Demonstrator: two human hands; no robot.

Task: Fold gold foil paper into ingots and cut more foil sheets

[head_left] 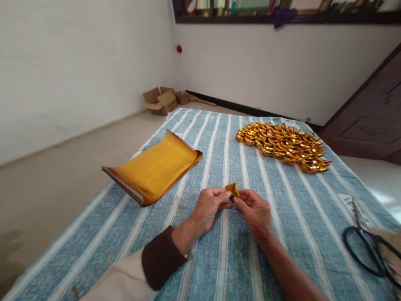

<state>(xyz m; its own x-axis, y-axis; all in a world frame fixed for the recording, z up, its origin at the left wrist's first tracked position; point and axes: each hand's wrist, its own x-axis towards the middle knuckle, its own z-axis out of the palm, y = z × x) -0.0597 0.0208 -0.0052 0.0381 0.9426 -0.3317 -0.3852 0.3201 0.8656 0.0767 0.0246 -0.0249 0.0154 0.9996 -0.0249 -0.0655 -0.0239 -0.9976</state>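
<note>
Between my two hands is a small piece of folded gold paper [232,188], its upper part a pointed flap. My left hand [210,207] pinches its left side between thumb and fingers. On the other side, the thumb and fingers of my right hand [255,210] are closed on its right edge. The fingers hide the lower part of the paper. To the left lies a stack of gold paper sheets [163,165] with curled edges. Many shiny folded gold paper ingots [282,144] sit in rows at the far right.
Black-handled scissors [365,246] lie at the table's right edge. A blue-and-white striped cloth [216,251] covers the table. Open cardboard boxes [161,102] stand on the floor beyond its far left corner. A dark wooden door [369,108] is at the right.
</note>
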